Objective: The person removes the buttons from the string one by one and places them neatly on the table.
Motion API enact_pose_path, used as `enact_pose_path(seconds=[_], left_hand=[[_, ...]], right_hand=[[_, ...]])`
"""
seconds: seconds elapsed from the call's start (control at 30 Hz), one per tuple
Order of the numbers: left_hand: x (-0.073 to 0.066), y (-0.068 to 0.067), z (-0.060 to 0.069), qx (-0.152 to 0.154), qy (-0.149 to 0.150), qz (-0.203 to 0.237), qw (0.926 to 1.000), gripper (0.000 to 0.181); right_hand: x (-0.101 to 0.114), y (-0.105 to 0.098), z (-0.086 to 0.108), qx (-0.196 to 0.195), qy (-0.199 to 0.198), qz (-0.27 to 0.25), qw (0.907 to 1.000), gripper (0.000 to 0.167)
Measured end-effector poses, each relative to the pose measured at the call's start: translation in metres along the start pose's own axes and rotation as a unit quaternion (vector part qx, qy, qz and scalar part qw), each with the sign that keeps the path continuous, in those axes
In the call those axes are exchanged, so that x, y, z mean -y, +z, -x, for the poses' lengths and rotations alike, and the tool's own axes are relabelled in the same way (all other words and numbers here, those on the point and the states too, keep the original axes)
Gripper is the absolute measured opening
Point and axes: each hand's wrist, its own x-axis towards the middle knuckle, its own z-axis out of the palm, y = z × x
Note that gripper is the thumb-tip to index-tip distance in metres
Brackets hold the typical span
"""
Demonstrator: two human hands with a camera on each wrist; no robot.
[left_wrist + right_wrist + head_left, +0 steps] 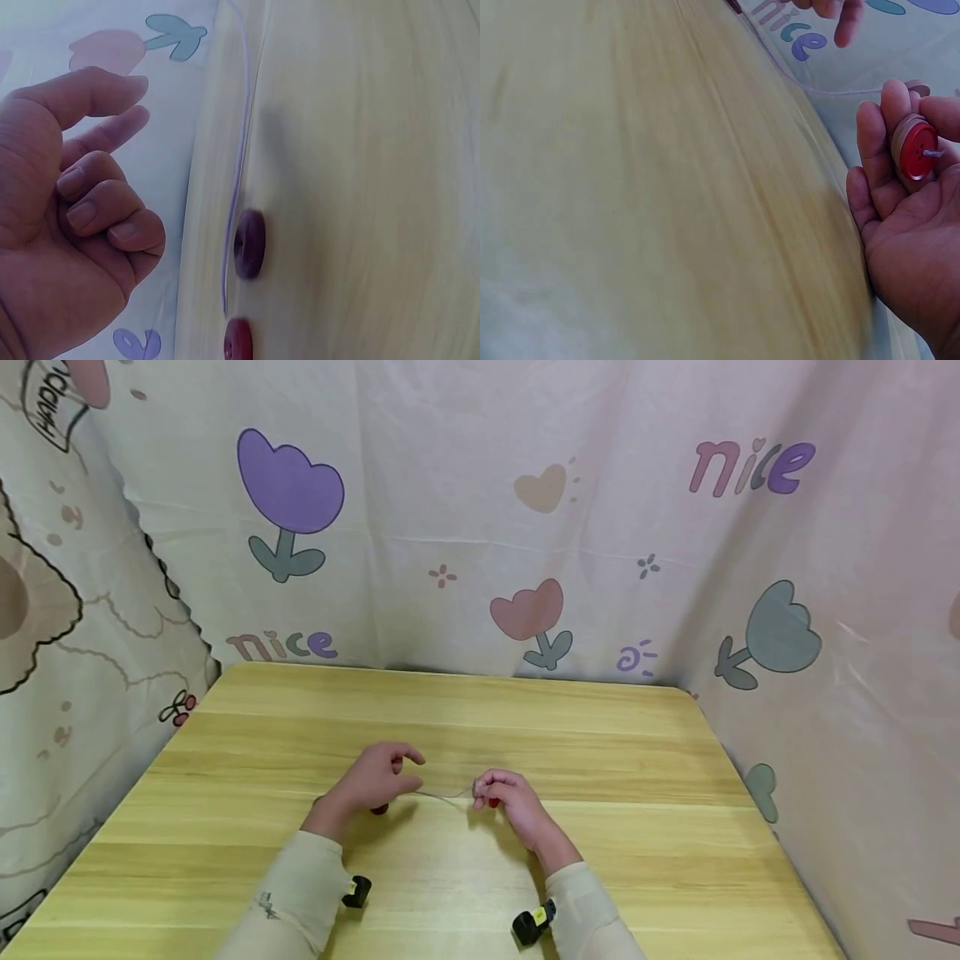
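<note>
My left hand [378, 774] is raised over the table, thumb and index finger apart, the other fingers loosely bent, with nothing between them. Beside it in the left wrist view are a maroon button [250, 244] and a red button [238, 341] along a thin pale cord [241, 142]. My right hand [516, 806] holds a red button [919, 152] with a pinkish button [901, 133] against its back. A short cord end pokes from the red button's face. Another pinkish button [917, 88] shows at the fingertips, where the cord from the left arrives.
A wood-grain table [450, 885] lies beneath both hands. Patterned curtains [420, 485] hang behind it and along both sides. Small black devices [357, 892] are worn at the wrists.
</note>
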Motion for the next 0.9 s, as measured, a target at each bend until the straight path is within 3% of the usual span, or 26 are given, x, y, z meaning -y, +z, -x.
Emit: enact_pose_path(seconds=[0.13, 0.4, 0.9], left_hand=[[-0.004, 0.009, -0.003, 0.002, 0.024, -0.033, 0.9991, 0.027], [-0.011, 0.024, -0.01, 0.018, 0.042, -0.063, 0.9969, 0.018], [-0.019, 0.044, -0.015, 0.052, 0.055, -0.057, 0.9955, 0.007]], right_hand=[[0.001, -0.001, 0.002, -0.004, 0.006, 0.0, 1.0, 0.015], [0.003, -0.001, 0.002, -0.003, 0.009, -0.006, 0.9999, 0.015], [0.003, 0.0, 0.001, 0.003, 0.003, -0.009, 0.9999, 0.016]])
